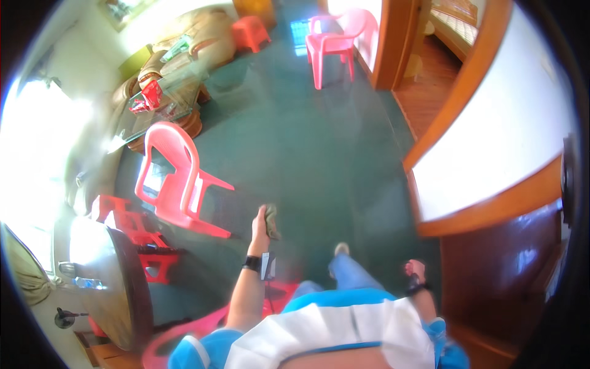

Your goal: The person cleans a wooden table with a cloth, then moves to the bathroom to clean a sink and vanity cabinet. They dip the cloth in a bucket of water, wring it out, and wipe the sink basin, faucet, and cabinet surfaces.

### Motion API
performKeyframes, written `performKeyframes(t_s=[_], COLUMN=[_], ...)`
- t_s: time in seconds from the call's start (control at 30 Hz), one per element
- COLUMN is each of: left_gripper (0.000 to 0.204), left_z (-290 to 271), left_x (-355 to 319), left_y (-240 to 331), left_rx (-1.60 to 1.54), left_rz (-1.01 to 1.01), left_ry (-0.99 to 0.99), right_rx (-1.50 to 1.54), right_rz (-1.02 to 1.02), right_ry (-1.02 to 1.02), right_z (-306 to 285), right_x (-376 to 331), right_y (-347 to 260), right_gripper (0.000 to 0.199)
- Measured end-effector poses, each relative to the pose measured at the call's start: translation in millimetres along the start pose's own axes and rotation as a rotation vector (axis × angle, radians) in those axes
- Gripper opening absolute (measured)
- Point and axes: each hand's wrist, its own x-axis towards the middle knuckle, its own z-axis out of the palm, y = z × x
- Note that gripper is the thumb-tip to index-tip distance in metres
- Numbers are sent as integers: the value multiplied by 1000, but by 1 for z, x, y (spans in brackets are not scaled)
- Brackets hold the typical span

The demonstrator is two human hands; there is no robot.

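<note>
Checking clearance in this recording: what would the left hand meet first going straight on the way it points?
The way looks free over the green floor ahead of the left hand, though depth is unclear.

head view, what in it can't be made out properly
All in the head view:
1. Greenish bundle in the left hand: blurred and partly covered by the hand, so its exact kind is unclear.
2. Right hand: too small and blurred to tell whether it holds anything.
3. Pink plastic furniture, lower left: largely hidden by the left forearm.
4. Bed: cut off by the door frame.
</note>
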Motion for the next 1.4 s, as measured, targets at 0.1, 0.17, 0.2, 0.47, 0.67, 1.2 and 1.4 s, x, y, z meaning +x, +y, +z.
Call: performKeyframes(t_s=[0.1,0.17,0.2,0.47,0.67,1.2,1.4], left_gripper=[30,31,33,33,27,23,25], left_z=[5,12,-1,35,132,430,426], left_x=[46,74,89,275,461,897,1034], left_y=[24,49,60,155,260,582,657], left_rx=[-148,-222,-216,-159,-7,-23,97], left_rz=[-85,-54,-68,-192,-52,98,29], left_ry=[111,125,165,346,251,-29,215], right_rx=[-70,-240,-358,-529,-727,-429,-537], right_rz=[-105,-195,-226,-571,-431,-395,-792], right_ry=[-42,-205,-254,-393,-396,-415,-387], right_z=[90,158,210,458,561,934,1124], right_x=[16,35,32,119,143,334,399], right_y=[-93,-174,-216,-437,-509,-855,-996], right_gripper=[9,11,12,15,16,16,17])
